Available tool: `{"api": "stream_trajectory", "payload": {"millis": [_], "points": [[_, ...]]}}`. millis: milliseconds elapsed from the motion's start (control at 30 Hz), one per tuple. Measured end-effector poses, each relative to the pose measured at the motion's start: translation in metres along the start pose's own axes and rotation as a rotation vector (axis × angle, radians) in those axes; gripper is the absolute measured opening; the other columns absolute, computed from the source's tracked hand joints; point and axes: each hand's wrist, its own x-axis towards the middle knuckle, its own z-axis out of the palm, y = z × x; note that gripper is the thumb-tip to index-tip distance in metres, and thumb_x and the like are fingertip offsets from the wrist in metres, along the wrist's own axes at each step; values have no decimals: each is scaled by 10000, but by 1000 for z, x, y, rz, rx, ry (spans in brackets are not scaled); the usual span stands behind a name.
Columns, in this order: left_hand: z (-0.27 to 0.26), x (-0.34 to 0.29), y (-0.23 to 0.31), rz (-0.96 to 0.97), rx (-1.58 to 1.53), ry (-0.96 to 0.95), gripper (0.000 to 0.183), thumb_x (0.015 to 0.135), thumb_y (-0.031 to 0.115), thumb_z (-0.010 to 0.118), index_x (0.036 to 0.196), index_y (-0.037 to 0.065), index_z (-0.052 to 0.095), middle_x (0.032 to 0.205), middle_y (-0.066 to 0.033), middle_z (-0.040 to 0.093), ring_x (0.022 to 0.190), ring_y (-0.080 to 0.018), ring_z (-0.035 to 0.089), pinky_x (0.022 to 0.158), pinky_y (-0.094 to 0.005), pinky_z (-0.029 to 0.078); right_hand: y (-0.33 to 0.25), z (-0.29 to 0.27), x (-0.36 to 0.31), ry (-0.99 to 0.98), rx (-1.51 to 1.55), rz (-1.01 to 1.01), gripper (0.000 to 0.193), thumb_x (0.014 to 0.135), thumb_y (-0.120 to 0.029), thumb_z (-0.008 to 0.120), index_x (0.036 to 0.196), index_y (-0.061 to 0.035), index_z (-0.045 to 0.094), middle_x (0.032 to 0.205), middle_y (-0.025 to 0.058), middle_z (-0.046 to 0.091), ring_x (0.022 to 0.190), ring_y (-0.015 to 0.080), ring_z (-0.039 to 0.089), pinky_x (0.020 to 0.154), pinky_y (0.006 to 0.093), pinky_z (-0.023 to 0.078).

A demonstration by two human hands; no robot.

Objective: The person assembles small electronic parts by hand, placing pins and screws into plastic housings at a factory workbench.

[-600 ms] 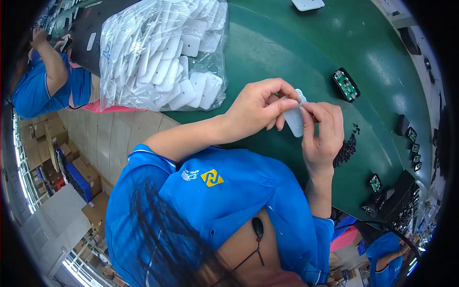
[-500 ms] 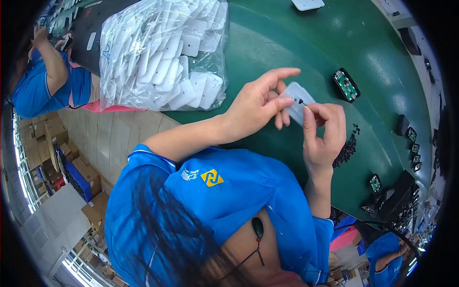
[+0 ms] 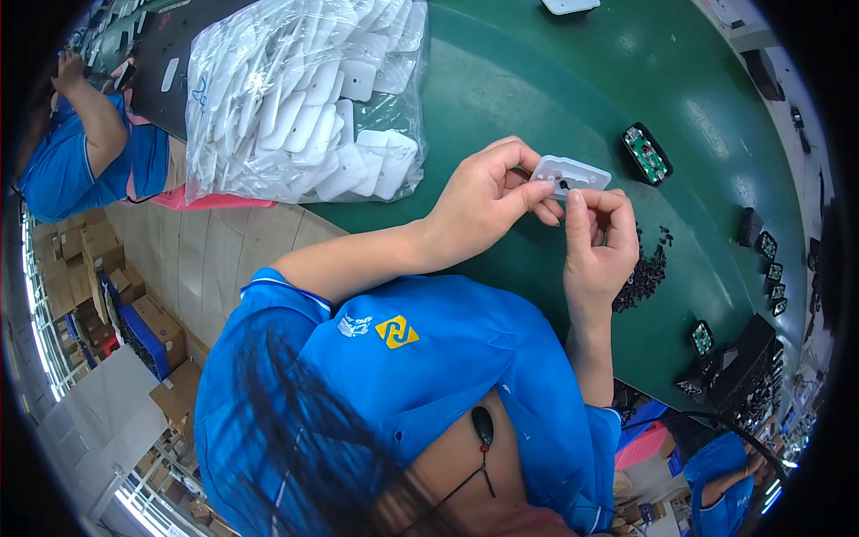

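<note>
Between my two hands is a white plastic cover [image 3: 586, 174] with rounded corners, its inner side tilted up. My left hand [image 3: 501, 191] grips its left end, thumb on the near edge. A small black part [image 3: 564, 184] sits on the cover near that thumb. My right hand [image 3: 604, 237] pinches at the cover's near edge beside the black part; whether the fingertips hold the part or the cover itself is hard to make out. A pile of small black parts [image 3: 646, 277] lies on the green table just beyond my right wrist.
A clear plastic bag [image 3: 304, 107] full of white covers lies at the left. A black case with a green circuit board [image 3: 646, 154] rests to the right, with several similar ones [image 3: 702, 338] farther right. Another white cover [image 3: 570, 5] lies at the far edge. Co-workers sit left and lower right.
The white cover has turned from upright slant to nearly level, showing its inner side. My left fingers have curled in behind it, and my right hand has shifted slightly left.
</note>
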Motion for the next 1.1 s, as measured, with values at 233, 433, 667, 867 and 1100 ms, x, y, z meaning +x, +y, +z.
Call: {"api": "stream_trajectory", "payload": {"millis": [233, 433, 667, 867, 1100], "points": [[6, -3, -1, 98, 30, 8, 69, 908, -18, 553, 954, -68, 541, 1014, -96, 512, 856, -168, 643, 783, -264, 540, -4, 12, -7, 84, -3, 16, 116, 841, -27, 668, 795, -8, 564, 681, -24, 460, 541, 40, 361, 465, 204, 307], [3, 1, -2, 306, 321, -22, 67, 897, -5, 582, 934, -50, 548, 977, -87, 518, 781, -139, 609, 724, -239, 524, -3, 15, -9, 91, 65, -4, 107, 845, -13, 655, 797, -13, 560, 669, -10, 457, 536, 44, 362, 464, 207, 303], [0, 2, 0, 111, 32, -33, 63, 917, 16, 565, 937, -32, 529, 934, -84, 523, 766, -136, 621, 658, -242, 515, -5, -13, -4, 80, -157, -66, 263, 804, -121, 736, 1015, -39, 601, 930, 28, 508, 700, 70, 418, 580, 199, 319], [2, -2, 0, 102, 81, -66, 69, 920, 23, 564, 932, -32, 525, 928, -83, 527, 753, -135, 625, 651, -238, 514, -5, -19, 5, 7, 85, 80, 521, 743, -67, 783, 1187, -25, 514, 1008, 22, 518, 732, 49, 400, 623, 167, 361], [1, -1, 2, 39, 131, -59, 88, 920, 46, 572, 934, -28, 525, 898, -74, 538, 719, -124, 622, 608, -227, 511, -3, -18, 8, -183, 162, 220, 341, 773, -50, 738, 1075, -6, 586, 961, 1, 528, 713, 43, 376, 619, 165, 343]]}}
